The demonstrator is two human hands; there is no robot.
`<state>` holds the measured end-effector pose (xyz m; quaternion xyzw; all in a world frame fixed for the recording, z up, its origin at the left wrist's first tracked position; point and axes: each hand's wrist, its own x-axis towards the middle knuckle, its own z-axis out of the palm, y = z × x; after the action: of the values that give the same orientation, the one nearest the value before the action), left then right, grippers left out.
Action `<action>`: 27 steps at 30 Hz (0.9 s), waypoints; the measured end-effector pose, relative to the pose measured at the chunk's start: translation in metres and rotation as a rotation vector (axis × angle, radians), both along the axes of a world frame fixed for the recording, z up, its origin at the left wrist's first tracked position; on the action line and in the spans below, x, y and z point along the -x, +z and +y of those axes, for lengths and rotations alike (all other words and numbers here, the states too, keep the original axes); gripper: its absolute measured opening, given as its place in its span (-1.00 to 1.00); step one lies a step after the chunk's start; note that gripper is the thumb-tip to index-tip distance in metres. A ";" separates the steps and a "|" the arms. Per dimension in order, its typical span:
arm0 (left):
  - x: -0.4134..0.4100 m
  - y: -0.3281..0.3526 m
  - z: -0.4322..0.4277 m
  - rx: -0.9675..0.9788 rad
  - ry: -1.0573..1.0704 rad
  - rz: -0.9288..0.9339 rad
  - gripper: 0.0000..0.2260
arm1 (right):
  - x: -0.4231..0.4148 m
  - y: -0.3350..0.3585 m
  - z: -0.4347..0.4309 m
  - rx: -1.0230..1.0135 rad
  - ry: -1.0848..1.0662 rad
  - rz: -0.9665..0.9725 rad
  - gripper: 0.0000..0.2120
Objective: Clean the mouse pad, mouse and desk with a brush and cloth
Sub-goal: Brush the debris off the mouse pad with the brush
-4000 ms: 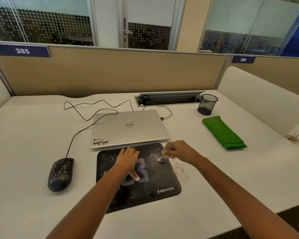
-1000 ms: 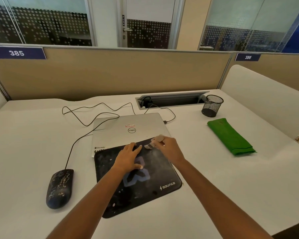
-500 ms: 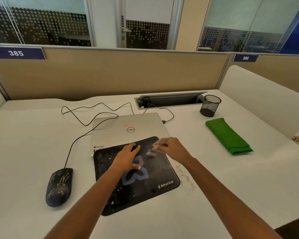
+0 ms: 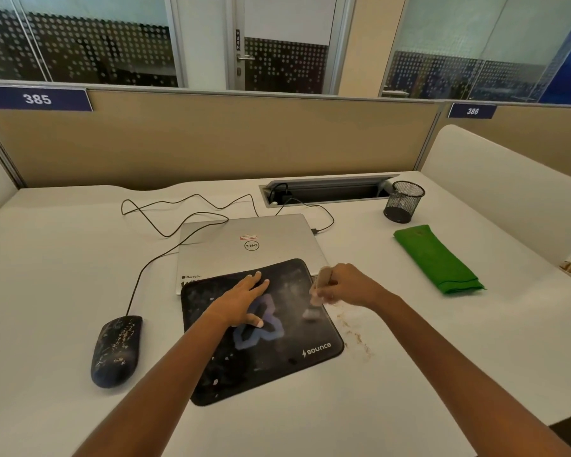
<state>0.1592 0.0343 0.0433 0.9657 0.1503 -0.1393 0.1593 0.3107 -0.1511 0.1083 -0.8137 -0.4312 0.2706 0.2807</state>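
A black mouse pad (image 4: pixel 277 364) with a blue logo lies on the white desk (image 4: pixel 63 258), dusty and speckled, its far edge overlapping the laptop. My left hand (image 4: pixel 244 300) presses flat on the pad's middle with straight fingers. My right hand (image 4: pixel 346 286) grips a small pale brush (image 4: pixel 320 285) at the pad's right edge, bristles down and blurred. Brown crumbs (image 4: pixel 353 334) lie on the desk just right of the pad. A dirty black wired mouse (image 4: pixel 116 351) sits left of the pad. A folded green cloth (image 4: pixel 437 260) lies at the right.
A closed silver laptop (image 4: pixel 248 242) sits behind the pad, with cables (image 4: pixel 178 212) running to a desk cable slot (image 4: pixel 327 189). A black mesh pen cup (image 4: pixel 403 206) stands at the back right. Beige partitions enclose the desk; a white divider rises on the right.
My right hand has swept the brush from the pad's top middle toward its right edge. More crumbs lie on the desk beside the pad. My left hand stays pressed on the pad.
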 end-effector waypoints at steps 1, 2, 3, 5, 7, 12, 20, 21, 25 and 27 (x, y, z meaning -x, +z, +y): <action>-0.001 0.001 0.001 0.006 0.000 0.016 -0.19 | -0.002 0.000 0.001 -0.082 -0.041 -0.031 -0.90; -0.002 0.002 0.001 0.004 0.001 0.032 -0.17 | -0.003 0.001 0.003 -0.162 -0.076 -0.067 -0.89; -0.004 0.004 0.001 -0.010 -0.002 0.043 -0.17 | -0.004 0.001 0.007 -0.228 -0.104 -0.110 -0.88; -0.009 0.008 -0.004 -0.058 -0.010 0.038 -0.20 | -0.006 0.001 0.016 -0.312 -0.132 -0.186 -0.86; -0.018 0.012 -0.010 -0.088 -0.009 0.012 -0.27 | -0.006 0.001 0.025 -0.339 -0.141 -0.240 -0.83; -0.039 0.014 -0.029 -0.072 -0.013 0.028 -0.28 | -0.006 -0.011 0.032 -0.249 -0.055 -0.288 -0.83; -0.041 0.010 -0.032 -0.083 -0.013 0.020 -0.29 | -0.008 -0.026 0.001 -0.099 -0.060 -0.215 -0.86; -0.041 0.010 -0.032 -0.083 -0.013 0.019 -0.29 | -0.010 -0.023 -0.002 -0.089 -0.057 -0.197 -0.88; -0.042 0.010 -0.032 -0.079 -0.013 0.020 -0.29 | -0.021 -0.002 0.003 -0.035 -0.004 -0.184 -0.90; -0.042 0.009 -0.031 -0.075 -0.009 0.022 -0.30 | -0.022 0.006 0.011 -0.107 -0.047 -0.215 -0.87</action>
<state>0.2014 0.0035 0.0521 0.9701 0.1527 -0.1450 0.1205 0.3323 -0.1402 0.1138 -0.8319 -0.4533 0.1517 0.2821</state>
